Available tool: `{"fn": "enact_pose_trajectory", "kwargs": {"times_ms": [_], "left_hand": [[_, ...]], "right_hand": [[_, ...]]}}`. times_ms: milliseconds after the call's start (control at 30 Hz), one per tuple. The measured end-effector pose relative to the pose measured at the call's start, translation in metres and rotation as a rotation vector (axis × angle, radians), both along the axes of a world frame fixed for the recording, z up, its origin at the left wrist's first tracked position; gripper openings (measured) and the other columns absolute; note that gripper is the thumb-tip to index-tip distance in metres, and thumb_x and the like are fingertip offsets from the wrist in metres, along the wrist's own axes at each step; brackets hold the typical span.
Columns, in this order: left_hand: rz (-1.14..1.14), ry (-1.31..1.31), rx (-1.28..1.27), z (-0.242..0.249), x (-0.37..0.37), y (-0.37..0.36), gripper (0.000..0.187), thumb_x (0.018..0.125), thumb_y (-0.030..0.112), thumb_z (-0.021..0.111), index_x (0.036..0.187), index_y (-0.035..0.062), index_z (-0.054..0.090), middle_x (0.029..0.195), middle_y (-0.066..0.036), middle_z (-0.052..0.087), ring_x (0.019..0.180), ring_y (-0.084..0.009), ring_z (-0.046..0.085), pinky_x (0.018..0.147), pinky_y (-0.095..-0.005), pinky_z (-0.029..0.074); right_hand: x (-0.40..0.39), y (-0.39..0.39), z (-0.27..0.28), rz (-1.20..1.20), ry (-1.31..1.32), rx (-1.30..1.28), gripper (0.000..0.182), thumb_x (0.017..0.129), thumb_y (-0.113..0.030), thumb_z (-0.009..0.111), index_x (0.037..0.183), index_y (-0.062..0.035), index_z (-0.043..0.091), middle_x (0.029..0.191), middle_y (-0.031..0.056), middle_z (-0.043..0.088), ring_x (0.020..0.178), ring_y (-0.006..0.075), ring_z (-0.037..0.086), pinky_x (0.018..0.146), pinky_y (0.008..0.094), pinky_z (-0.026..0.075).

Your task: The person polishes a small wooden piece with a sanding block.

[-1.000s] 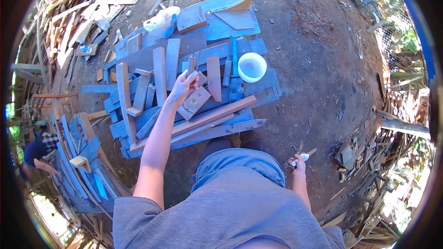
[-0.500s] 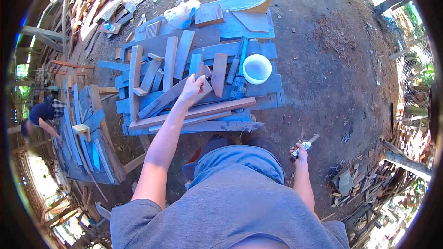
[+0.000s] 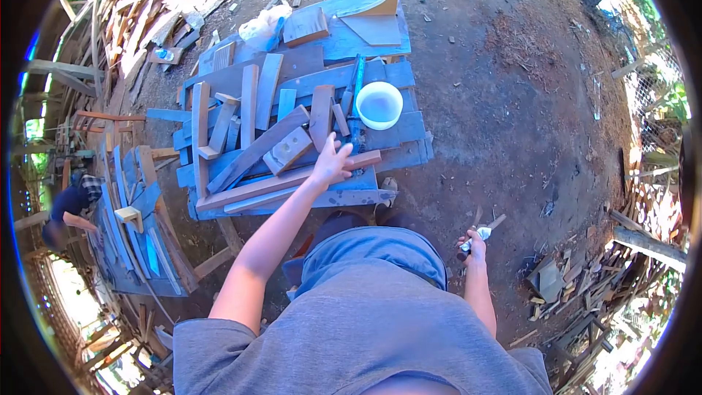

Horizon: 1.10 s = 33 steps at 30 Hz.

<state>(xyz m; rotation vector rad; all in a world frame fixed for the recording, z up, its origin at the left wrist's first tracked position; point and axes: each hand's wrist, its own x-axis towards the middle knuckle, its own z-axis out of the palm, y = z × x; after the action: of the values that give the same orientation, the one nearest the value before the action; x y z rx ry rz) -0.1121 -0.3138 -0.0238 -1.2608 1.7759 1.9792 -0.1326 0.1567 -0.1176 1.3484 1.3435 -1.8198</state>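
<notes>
Left hand [image 3: 333,166] empty, fingers spread, over wood strip [image 3: 270,185] lying flat on desk [image 3: 418,149], probably for support; right hand [image 3: 475,246] grips wrapped tool [image 3: 483,233] aside, apparently clear of wood.

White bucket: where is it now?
In the head view, the white bucket stands at the bench's right side, just right of the blue bar clamp.
</notes>
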Motion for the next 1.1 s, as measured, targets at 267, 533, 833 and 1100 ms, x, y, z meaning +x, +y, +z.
{"fn": "enact_pose_trajectory", "kwargs": {"times_ms": [267, 533, 833, 1100], "left_hand": [[-0.065, 0.033, -0.206, -0.006, 0.093, 0.032, 0.059, 0.095, 0.017, 0.059, 0.147, 0.0098, 0.031, 0.133, -0.015, 0.049, 0.084, -0.0157, 0.063, 0.066, -0.0294, 0.053], [-0.133, 0.019, -0.163, 0.011, 0.113, 0.041, 0.045, 0.094, 0.017, 0.059, 0.137, 0.0088, 0.047, 0.111, -0.012, 0.061, 0.082, -0.0153, 0.063, 0.07, -0.0299, 0.053], [-0.429, 0.133, -0.44, 0.019, 0.147, -0.017, 0.041, 0.092, 0.009, 0.059, 0.133, 0.0066, 0.052, 0.111, -0.014, 0.061, 0.078, -0.02, 0.063, 0.075, -0.032, 0.053], [-0.316, 0.148, -0.594, 0.006, 0.226, -0.117, 0.033, 0.091, 0.008, 0.059, 0.123, 0.0046, 0.058, 0.102, -0.013, 0.065, 0.08, -0.0201, 0.065, 0.073, -0.0304, 0.052]], "right_hand": [[-0.034, -0.074, 0.072, 0.309, 0.231, 0.01, 0.018, 0.086, -0.009, 0.063, 0.098, -0.0102, 0.05, 0.07, 0.0029, 0.051, 0.057, 0.016, 0.058, 0.043, 0.0281, 0.049], [-0.062, -0.164, 0.134, 0.728, 0.761, 0.065, 0.058, 0.091, -0.005, 0.06, 0.141, -0.0089, 0.031, 0.086, 0.003, 0.052, 0.059, 0.0087, 0.055, 0.045, 0.0238, 0.046], [-0.034, -0.326, 0.146, 1.1, 0.725, -0.111, 0.068, 0.089, -0.008, 0.061, 0.147, -0.0059, 0.025, 0.108, 0.0116, 0.055, 0.075, 0.0162, 0.06, 0.063, 0.0312, 0.052], [-0.029, -0.419, 0.067, 1.343, 1.045, 0.579, 0.06, 0.086, -0.011, 0.058, 0.141, -0.01, 0.033, 0.122, 0.0213, 0.049, 0.11, 0.0447, 0.054, 0.091, 0.0504, 0.046]]}}
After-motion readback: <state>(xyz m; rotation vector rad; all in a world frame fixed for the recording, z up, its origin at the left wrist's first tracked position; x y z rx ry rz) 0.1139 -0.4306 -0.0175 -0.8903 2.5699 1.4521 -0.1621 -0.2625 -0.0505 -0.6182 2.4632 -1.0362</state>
